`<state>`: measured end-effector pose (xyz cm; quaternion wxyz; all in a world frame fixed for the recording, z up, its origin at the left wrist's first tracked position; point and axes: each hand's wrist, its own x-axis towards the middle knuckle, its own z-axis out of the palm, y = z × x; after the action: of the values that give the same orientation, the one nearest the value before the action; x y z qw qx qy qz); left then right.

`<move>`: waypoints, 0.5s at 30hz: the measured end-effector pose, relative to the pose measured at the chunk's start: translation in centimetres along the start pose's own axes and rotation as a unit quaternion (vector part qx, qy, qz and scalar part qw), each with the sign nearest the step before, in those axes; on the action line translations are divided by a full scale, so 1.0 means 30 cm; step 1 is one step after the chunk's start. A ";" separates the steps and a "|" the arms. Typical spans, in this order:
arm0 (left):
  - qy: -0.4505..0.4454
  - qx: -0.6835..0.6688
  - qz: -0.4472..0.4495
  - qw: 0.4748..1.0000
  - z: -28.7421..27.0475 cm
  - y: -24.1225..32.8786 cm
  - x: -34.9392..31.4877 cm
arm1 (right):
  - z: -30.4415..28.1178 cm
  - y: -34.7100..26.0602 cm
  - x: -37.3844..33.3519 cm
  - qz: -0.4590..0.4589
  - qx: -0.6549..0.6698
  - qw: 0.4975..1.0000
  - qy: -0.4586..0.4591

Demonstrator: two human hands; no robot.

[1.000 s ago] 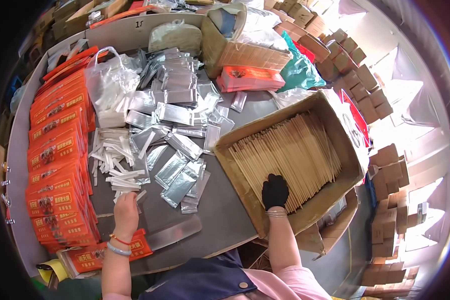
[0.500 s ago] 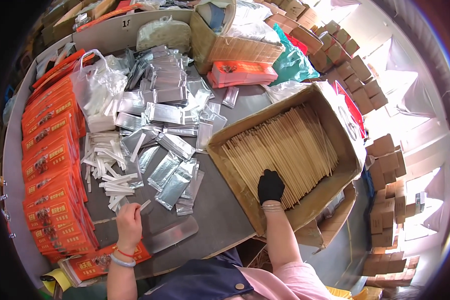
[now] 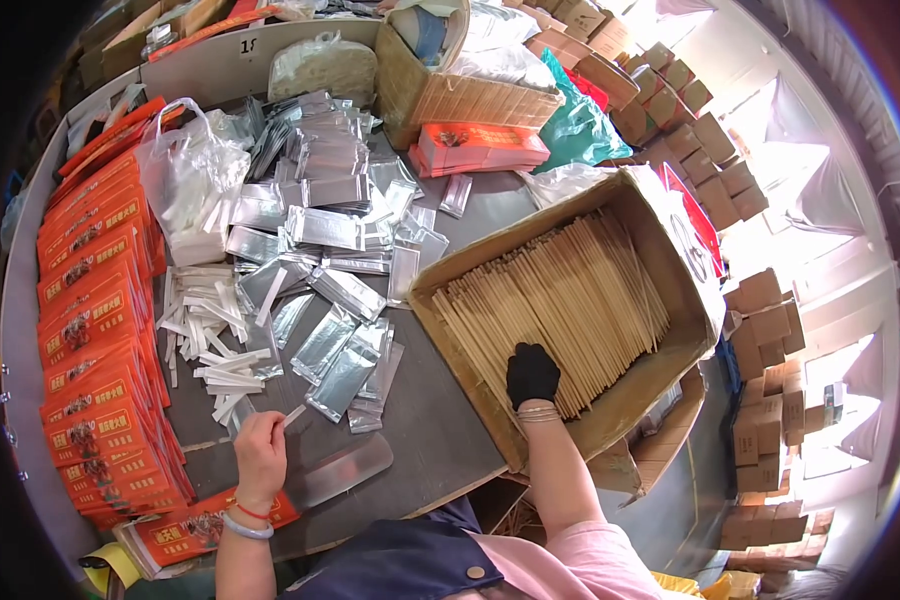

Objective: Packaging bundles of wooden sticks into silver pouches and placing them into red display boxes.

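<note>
My left hand (image 3: pixel 261 455) is closed in a pinch on a narrow white paper packet (image 3: pixel 295 414), one end of which sticks out past the fingertips. Below it, near the table edge, lies an orange printed sleeve (image 3: pixel 175 538) with a clear plastic strip (image 3: pixel 342 472) reaching out to its right. My right hand (image 3: pixel 533 375), in a black glove, is inside a cardboard box (image 3: pixel 470 385). Its fingers curl over the near ends of the wooden chopsticks (image 3: pixel 560 295) packed there in a dense layer. The fingertips are partly hidden.
Silver flat packets (image 3: pixel 340 285) are heaped mid-table, with loose white paper packets (image 3: pixel 235 372) left of them. Orange sleeves (image 3: pixel 95 330) overlap in a row along the left. Behind stand a plastic bag (image 3: pixel 195 170), a second carton (image 3: pixel 460 105) and an orange stack (image 3: pixel 480 148).
The whole view has shifted slightly. Both hands keep nearly the same places, the left with the white packet and the right on the chopsticks.
</note>
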<state>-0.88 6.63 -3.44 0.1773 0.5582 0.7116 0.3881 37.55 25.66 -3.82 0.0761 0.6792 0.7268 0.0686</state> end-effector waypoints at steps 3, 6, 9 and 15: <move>-0.009 -0.001 -0.014 1.000 0.000 0.006 -0.004 | -0.022 -0.026 -0.003 0.029 0.023 0.999 -0.001; -0.005 0.003 -0.005 1.000 -0.001 0.003 -0.010 | -0.040 -0.050 0.004 0.057 0.040 0.997 -0.022; -0.009 -0.008 -0.014 1.000 0.004 0.003 -0.012 | -0.030 -0.044 0.007 0.065 0.040 0.997 -0.030; -0.015 -0.013 -0.018 1.000 0.001 -0.002 -0.022 | -0.050 -0.045 0.004 0.060 0.069 0.994 -0.061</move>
<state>-0.69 6.01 -3.61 0.2020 0.5489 0.7137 0.3853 35.91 25.69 -2.63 0.0686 0.7282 0.6816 -0.0188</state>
